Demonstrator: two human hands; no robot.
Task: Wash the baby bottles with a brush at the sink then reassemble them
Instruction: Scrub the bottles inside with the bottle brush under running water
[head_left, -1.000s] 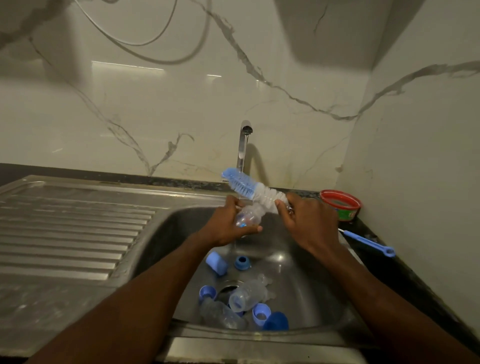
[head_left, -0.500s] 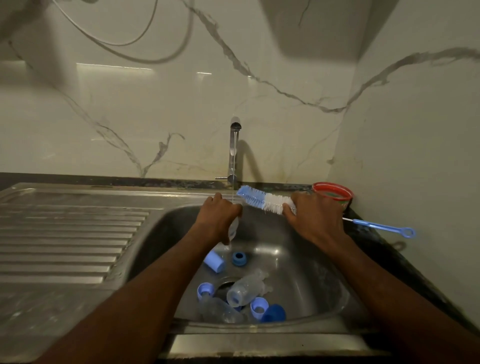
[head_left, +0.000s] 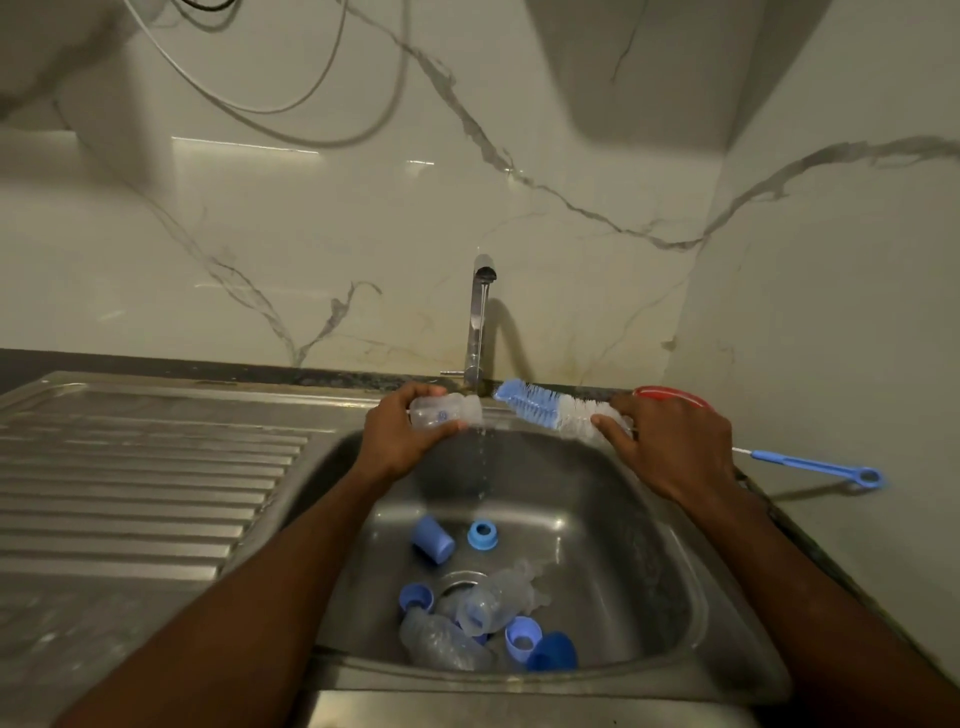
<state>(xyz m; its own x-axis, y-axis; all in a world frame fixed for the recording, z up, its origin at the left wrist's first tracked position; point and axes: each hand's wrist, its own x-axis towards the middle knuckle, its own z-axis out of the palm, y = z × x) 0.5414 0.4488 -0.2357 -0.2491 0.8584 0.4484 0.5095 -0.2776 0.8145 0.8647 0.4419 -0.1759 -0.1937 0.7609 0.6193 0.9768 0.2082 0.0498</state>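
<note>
Brushed steel sink (head_left: 670, 525), clear plastic bottle (head_left: 441, 410)

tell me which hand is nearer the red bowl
Right. The right hand, gripping the brush, is just in front of the red bowl; the left hand is across the sink.

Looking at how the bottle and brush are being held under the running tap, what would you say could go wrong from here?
1. The left hand holds the wet bottle sideways under the stream; it might slip into the sink.
2. The bottle brush is gripped by the right hand near the bristles, so its long handle could knock the red bowl behind.
3. Loose caps sit near the drain.
</note>
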